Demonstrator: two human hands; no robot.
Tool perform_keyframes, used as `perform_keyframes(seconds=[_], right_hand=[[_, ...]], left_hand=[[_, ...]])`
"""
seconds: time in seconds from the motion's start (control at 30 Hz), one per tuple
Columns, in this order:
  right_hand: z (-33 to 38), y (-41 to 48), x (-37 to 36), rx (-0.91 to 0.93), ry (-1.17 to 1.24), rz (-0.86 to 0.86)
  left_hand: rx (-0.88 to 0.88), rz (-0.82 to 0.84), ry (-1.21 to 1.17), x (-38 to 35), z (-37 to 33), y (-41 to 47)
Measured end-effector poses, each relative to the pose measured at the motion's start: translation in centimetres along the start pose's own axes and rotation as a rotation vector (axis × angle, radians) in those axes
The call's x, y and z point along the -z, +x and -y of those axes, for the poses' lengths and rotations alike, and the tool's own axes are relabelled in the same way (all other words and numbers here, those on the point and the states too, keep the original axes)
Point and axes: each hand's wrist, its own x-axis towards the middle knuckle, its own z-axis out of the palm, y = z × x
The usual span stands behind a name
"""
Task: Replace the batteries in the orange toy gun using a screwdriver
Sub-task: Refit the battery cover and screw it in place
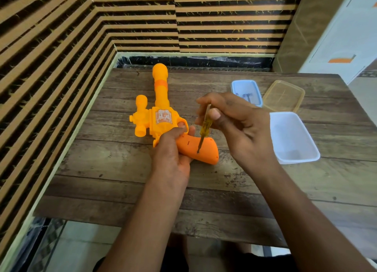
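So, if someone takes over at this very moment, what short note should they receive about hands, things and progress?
Left hand grips the orange toy gun near the trigger, on the table.
Right hand pinches the yellow screwdriver, tip in a screw hole of the gun's grip.
The grip is closed. No batteries in view, so I cannot tell if the screw goes out or in.
Left, probably: unscrew, swap batteries, close.

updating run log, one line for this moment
left hand holds toy gun | right hand holds screwdriver | tip on grip

Orange toy gun (161, 116), yellow-handled screwdriver (204, 126), brown wood-grain table (122, 179), striped wall (51, 37).
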Motion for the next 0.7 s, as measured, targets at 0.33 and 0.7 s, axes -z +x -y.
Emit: perform_keyframes(seconds=[0.33, 0.7], right_hand=[[0.2, 0.1, 0.8, 0.028, -0.115, -0.002], [0.3, -0.1, 0.7, 0.015, -0.09, 0.049]], left_hand=[[0.0, -0.02, -0.023, 0.1, -0.3, 0.3], [-0.006, -0.009, -0.044, 0.3, -0.1, 1.2]])
